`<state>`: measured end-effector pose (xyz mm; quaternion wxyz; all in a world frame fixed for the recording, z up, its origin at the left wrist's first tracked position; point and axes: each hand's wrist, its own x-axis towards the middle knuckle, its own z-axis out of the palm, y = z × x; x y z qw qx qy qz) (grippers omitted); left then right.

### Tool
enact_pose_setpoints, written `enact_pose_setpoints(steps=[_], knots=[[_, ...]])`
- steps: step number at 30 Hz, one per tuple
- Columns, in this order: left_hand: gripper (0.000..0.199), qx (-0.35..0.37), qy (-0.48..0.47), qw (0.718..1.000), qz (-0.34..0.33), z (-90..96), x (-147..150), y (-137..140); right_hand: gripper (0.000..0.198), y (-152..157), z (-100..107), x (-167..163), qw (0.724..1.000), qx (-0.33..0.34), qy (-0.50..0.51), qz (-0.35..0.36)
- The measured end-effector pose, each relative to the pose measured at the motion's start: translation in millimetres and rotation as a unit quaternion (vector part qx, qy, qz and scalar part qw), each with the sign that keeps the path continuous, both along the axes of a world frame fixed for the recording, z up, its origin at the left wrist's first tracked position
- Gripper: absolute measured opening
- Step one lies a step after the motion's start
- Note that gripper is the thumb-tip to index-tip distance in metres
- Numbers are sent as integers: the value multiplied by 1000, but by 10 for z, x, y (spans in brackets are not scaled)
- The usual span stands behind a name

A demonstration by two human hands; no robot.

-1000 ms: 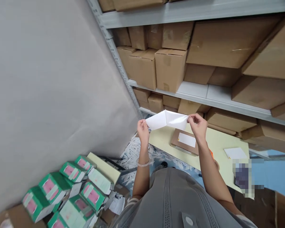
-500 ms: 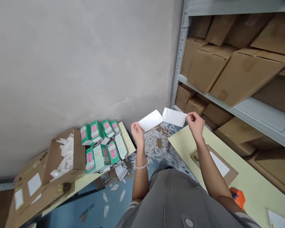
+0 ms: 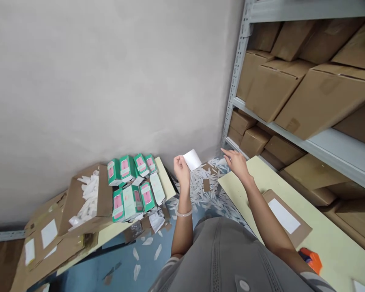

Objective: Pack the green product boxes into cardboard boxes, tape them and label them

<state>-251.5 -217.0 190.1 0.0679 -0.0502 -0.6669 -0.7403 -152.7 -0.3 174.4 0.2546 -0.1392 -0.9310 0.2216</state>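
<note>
White paper sheet (image 3: pixel 193 159), one piece, hangs in the air just left of the near corner of the pale table (image 3: pixel 331 243), which I take as my landmark. I have its left edge in the left hand (image 3: pixel 181 172), fingers curled tight; the fist covers that edge, and I can't make out any marking on the bright face. The right hand (image 3: pixel 235 162), over the table's left corner, is empty and loosely open, index finger stretched out.

On the table I count one brown package (image 3: pixel 301 231) with one white label (image 3: pixel 284 215), part of the package hidden behind my right forearm. One orange tool (image 3: pixel 313 259) is partly covered by that arm, so I can't identify it. One white item (image 3: pixel 360 286) is cut off at the bottom.

Left of the table, white scraps (image 3: pixel 197 188) litter the floor, too many to count. Farther left I count eight green-and-white cartons (image 3: pixel 146 194), though they crowd each other, then one open cardboard box (image 3: pixel 105 190) of white pieces (image 3: pixel 86 198). Behind the table, shelving (image 3: pixel 237 69) runs out of view.
</note>
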Motion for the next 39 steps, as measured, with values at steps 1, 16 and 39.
enact_pose_setpoints(steps=[1, 16, 39], knots=[[32, 0, 0, 1000, -17, 11, 16, 94, 38, 19, 19, 60, 1000, -9, -2, 1], [30, -14, 17, 896, -443, 117, 1166, 1749, 26, -84, 437, 1444, 956, -163, 156, -189], [33, -36, 48, 753, -655, -47, 2283, 2199, 30, -198, 134, 3052, 734, -235, 343, -537]])
